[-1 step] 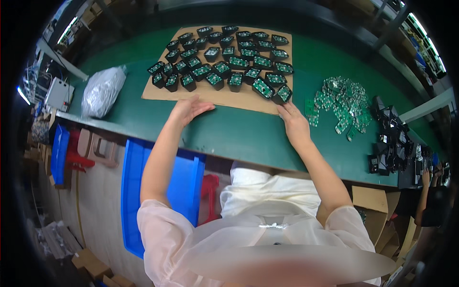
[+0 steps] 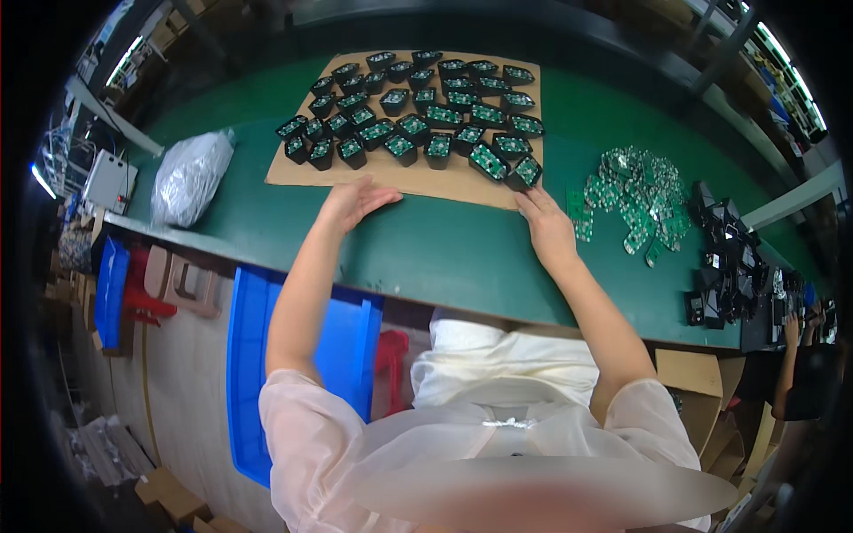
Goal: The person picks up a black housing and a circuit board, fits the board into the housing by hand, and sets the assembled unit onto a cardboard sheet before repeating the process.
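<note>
Silver bag point(image 2: 191, 178) left, circuit boards point(image 2: 641, 191) right, cardboard point(image 2: 426, 184) under black housings point(image 2: 437, 151) lay at open left hand point(image 2: 358, 204), partly closed right hand point(image 2: 546, 220), its grip unclear

The components on the green boards point(image 2: 635, 209) are too small to tell apart, and the front black housings point(image 2: 438, 153) partly hide those behind. Whether the right hand point(image 2: 549, 224) grips the cardboard sheet point(image 2: 418, 181) is unclear. A blurred pale oval point(image 2: 640, 490) covers part of the blouse point(image 2: 311, 435); the co-worker's arm point(image 2: 786, 377) meets a body lost in darkness.
</note>
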A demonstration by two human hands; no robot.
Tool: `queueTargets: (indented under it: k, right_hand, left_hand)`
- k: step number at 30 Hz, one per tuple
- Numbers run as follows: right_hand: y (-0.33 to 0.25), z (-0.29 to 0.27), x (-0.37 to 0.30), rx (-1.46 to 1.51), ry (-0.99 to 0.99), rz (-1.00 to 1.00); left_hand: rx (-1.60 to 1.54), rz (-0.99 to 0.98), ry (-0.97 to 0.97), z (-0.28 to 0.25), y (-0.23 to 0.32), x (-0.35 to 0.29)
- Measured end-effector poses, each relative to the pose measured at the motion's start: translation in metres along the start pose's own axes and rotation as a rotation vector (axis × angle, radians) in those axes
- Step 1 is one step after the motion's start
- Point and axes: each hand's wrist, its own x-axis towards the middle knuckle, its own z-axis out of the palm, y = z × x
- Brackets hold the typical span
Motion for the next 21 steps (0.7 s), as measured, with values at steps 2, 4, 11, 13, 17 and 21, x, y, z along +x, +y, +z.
queueTargets:
  k: [2, 4, 11, 13, 17, 21]
  right_hand:
    - [-0.008, 0.0, -0.001, -0.002, 0.051, -0.019]
    - [0.012, -0.001, 0.01, 0.016, 0.072, -0.082]
    - [0.043, 0.035, 0.025, 0.016, 0.081, -0.156]
    - [0.042, 0.046, 0.031, 0.014, 0.066, -0.139]
    - [0.039, 0.049, 0.021, -0.001, 0.067, 0.02]
    - [-0.016, -0.007, -0.023, 0.255, 0.122, -0.109]
  left_hand:
    - [-0.03, 0.071, 0.005, -0.005, -0.006, -0.004]
    - [-0.117, 0.166, 0.032, 0.006, -0.017, 0.009]
    - [-0.191, 0.281, 0.057, 0.005, -0.032, 0.037]
    - [-0.296, 0.283, 0.026, 0.003, -0.032, 0.049]
    - [-0.485, 0.332, 0.045, 0.012, -0.034, 0.078]
    - [-0.48, 0.484, -0.011, -0.013, -0.034, 0.102]
